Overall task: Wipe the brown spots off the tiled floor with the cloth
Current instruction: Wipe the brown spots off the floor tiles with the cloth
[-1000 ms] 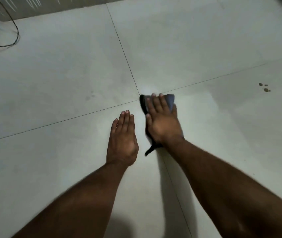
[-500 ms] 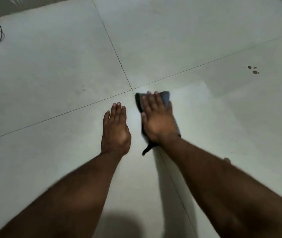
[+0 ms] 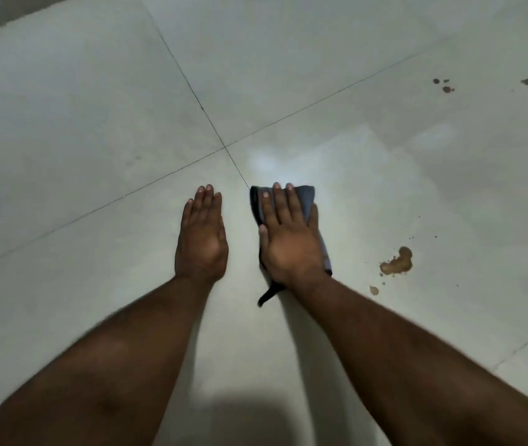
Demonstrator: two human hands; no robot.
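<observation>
Both arms reach out over the floor [image 3: 63, 123]. Left hand [image 3: 200, 235] lies flat and spread on bare tile, holding nothing. Right hand [image 3: 291, 235] presses flat, fingers straight, on the grey cloth [image 3: 306, 196], its long axis pointing away from the person. The big brown spot [image 3: 397, 262] sits just to the right of that hand, nearer it than the left. Smaller spots [image 3: 446, 86] lie farther off, up right. A sweep rightward looks likely.

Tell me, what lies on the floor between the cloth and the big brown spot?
Only bare tile; in the head view nothing lies between the cloth and the big brown spot.
</observation>
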